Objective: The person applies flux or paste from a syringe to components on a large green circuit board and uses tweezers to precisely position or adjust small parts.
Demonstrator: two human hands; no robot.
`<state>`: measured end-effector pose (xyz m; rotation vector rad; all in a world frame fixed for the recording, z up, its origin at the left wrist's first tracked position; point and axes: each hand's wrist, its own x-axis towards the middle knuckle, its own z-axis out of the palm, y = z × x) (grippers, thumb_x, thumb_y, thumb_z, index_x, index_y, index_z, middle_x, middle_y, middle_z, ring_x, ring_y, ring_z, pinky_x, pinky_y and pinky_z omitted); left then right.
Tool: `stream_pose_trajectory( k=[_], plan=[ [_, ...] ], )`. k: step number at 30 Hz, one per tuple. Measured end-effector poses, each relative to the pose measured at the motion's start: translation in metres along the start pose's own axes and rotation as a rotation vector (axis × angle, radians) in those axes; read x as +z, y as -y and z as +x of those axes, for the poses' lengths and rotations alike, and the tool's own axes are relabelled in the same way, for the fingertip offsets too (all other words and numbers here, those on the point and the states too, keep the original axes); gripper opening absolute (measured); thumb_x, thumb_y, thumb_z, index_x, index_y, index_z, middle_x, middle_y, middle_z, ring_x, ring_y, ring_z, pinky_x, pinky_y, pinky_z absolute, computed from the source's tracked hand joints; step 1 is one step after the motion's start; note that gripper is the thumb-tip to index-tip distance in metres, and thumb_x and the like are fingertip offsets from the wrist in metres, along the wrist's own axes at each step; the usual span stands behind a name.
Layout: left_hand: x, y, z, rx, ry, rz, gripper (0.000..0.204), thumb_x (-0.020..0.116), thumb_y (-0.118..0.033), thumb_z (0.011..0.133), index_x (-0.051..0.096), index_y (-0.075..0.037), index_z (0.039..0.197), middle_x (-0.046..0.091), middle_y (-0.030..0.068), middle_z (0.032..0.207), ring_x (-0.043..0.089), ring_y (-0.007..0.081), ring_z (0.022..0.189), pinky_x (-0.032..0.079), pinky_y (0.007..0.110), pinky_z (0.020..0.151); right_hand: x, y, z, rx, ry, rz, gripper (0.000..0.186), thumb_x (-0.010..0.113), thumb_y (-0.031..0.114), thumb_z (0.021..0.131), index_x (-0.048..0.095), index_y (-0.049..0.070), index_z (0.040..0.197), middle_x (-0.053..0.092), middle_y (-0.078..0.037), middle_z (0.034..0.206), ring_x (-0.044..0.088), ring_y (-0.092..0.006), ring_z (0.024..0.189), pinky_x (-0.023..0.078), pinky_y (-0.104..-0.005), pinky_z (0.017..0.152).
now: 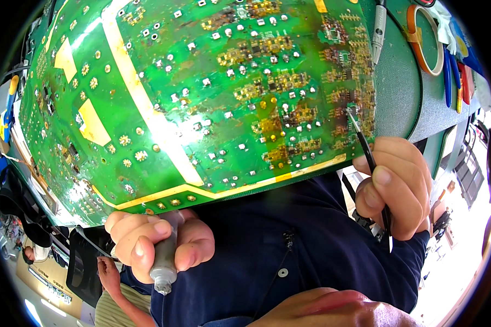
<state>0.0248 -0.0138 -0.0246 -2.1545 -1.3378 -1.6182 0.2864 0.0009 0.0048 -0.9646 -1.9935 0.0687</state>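
A large green circuit board (163,87), dotted with solder joints and rows of small components, fills the upper view. My left hand (139,242) is closed around a small grey tube (166,256) by the board's near edge; its pale nozzle points down toward me. Between the fingers and thumb of my right hand (401,185) is a slim black pick (367,152) with metal at both ends. Its fine upper tip meets, or hovers just over, the component strip (346,82) along the board's right side; contact is too small to make out.
Right of the board, the green mat (395,92) holds a tape roll (442,54), a white pen-shaped tool (379,32) and blue-handled tools (449,76). A yellow-and-blue-handled tool (9,109) lies at far left. Another person's arm (109,278) is at lower left.
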Motion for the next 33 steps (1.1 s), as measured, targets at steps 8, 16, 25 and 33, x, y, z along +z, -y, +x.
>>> stream_pose_trajectory(
  k=[8, 16, 25, 33],
  plan=[
    [0.0021, -0.0008, -0.0001, -0.002, -0.018, 0.027, 0.043, 0.045, -0.04, 0.097, 0.049, -0.002, 0.119, 0.047, 0.001, 0.078, 0.041, 0.0112, 0.06, 0.029, 0.029, 0.06, -0.001, 0.0002, -0.0008, 0.001, 0.011, 0.012, 0.018, 0.063, 0.009, 0.084, 0.052, -0.005, 0.088, 0.057, -0.012, 0.061, 0.056, -0.0213, 0.046, 0.048, -0.0288, 0.037],
    [0.0033, 0.0031, -0.0002, 0.02, -0.011, -0.01, 0.043, 0.045, -0.039, 0.097, 0.049, -0.002, 0.118, 0.047, 0.0011, 0.077, 0.041, 0.0111, 0.059, 0.029, 0.028, 0.06, -0.0019, 0.0025, -0.0024, 0.017, 0.003, 0.012, 0.018, 0.063, 0.009, 0.084, 0.052, -0.005, 0.088, 0.057, -0.012, 0.062, 0.056, -0.0216, 0.047, 0.048, -0.0289, 0.038],
    [-0.0021, -0.0013, -0.0005, 0.012, -0.024, 0.027, 0.044, 0.046, -0.04, 0.096, 0.049, -0.001, 0.117, 0.047, 0.001, 0.076, 0.04, 0.0108, 0.057, 0.029, 0.028, 0.059, -0.0027, 0.0, 0.0021, -0.008, 0.022, 0.019, 0.018, 0.065, 0.005, 0.081, 0.052, -0.005, 0.088, 0.057, -0.012, 0.061, 0.056, -0.0212, 0.046, 0.047, -0.0287, 0.037],
    [-0.0017, 0.0031, -0.0017, 0.025, -0.017, -0.008, 0.044, 0.045, -0.039, 0.097, 0.049, -0.001, 0.117, 0.047, 0.0013, 0.076, 0.041, 0.0107, 0.057, 0.029, 0.029, 0.06, -0.0028, 0.0008, 0.0009, 0.005, 0.032, -0.006, 0.019, 0.066, 0.005, 0.08, 0.052, -0.005, 0.088, 0.057, -0.012, 0.061, 0.056, -0.0211, 0.046, 0.048, -0.0288, 0.037]
  ],
)
